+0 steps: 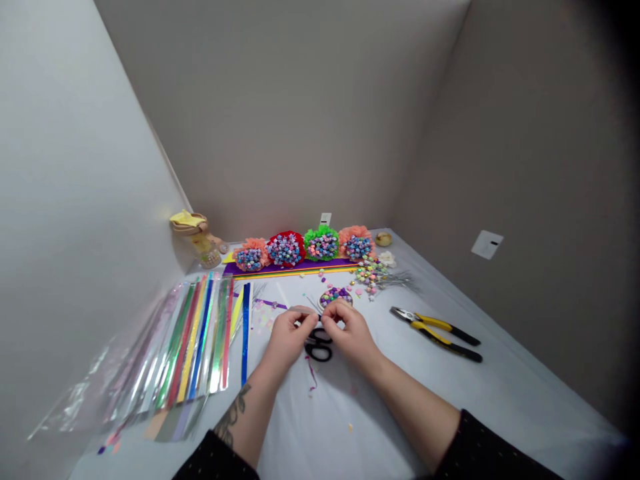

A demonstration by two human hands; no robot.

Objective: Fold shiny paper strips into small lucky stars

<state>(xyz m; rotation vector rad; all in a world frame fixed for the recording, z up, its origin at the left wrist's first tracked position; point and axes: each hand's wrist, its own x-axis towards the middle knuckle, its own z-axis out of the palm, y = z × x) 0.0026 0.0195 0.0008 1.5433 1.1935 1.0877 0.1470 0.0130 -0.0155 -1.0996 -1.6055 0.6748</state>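
Note:
My left hand [291,333] and my right hand [349,328] meet fingertip to fingertip above the table. Both are closed in a pinch on a narrow purple paper strip [273,304], whose tail runs out to the left behind my left hand. Only a small dark bit of it shows between the fingertips. Below my hands lie scissors [320,353], with black handles showing and blades hidden. Just beyond my right hand sits a small round dish [321,304] of purple and teal paper stars [340,293]. A curled magenta scrap [311,373] lies near the scissor handles.
Pliers [435,332] with yellow-black handles lie right. Packed coloured strips [190,340] and a blue strip [245,333] lie left. Several star-filled tissue-paper flowers [285,249] line the back, beside loose stars [369,275] and silver wires [400,280]. A jar [207,253] stands back left.

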